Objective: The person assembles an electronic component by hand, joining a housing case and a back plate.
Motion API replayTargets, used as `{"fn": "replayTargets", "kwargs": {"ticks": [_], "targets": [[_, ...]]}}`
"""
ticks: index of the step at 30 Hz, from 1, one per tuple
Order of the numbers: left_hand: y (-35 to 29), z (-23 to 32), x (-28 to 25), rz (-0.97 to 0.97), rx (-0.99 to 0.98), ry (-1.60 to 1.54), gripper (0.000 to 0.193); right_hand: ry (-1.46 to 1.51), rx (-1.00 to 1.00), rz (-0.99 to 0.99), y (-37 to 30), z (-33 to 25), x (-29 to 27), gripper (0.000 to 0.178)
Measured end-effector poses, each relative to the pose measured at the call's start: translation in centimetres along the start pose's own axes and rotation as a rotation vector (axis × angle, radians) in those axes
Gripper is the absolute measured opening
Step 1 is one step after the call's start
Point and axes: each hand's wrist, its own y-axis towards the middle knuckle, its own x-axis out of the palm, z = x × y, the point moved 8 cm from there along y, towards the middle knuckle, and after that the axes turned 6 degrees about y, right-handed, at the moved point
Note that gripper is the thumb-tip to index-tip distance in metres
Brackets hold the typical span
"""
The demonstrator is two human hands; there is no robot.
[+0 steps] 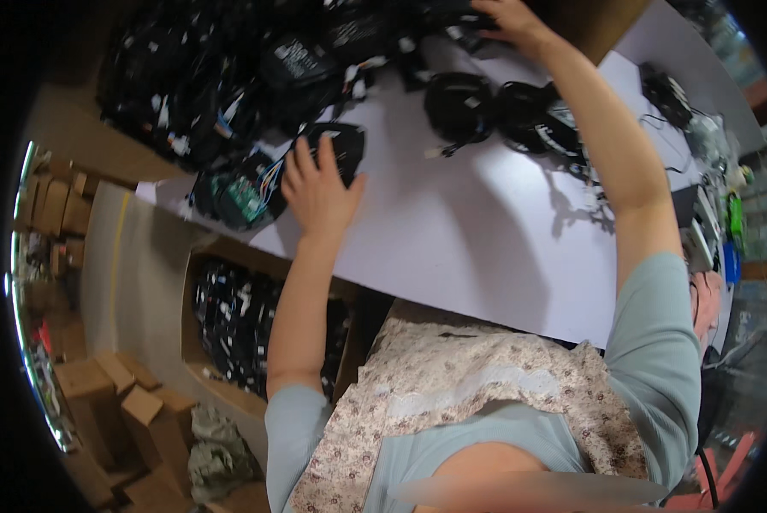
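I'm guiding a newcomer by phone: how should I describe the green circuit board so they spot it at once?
Find the pale table and go to its left end. There, just left of the person's left hand, sits the green circuit board with coloured wires. Its exposed green colour sets it apart from the nearby black units.

Black units (302,61) are darkening the upper left of the frame, and a black casing (345,141) is contrasting with the pale lilac bench (486,256) near upper centre. A circuit board (245,201), left of centre, is showing green beside blue and white wires (269,178). At lower centre, a cream apron (366,427) is displaying brownish florals over a grey-blue shirt (657,342). Brown cartons (84,380) are colouring the lower left; a yellow stripe (123,222) is crossing grey floor (156,256) above. Pink cloth (706,303) is brightening the right.
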Motion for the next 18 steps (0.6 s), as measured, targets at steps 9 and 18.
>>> {"fn": "replayTargets", "kwargs": {"ticks": [9, 18], "targets": [[1.0, -5.8, -3.8, 0.153, -0.241, -0.663, 0.046, 0.366, -0.187, -0.282, -15.3, -5.2, -0.1, 0.029], [-6.8, -1.4, 2.3, -0.407, -0.449, -1.440, 0.051, -0.105, -0.023, -0.646, -28.7, 1.1, 2.9, 0.087]]}}
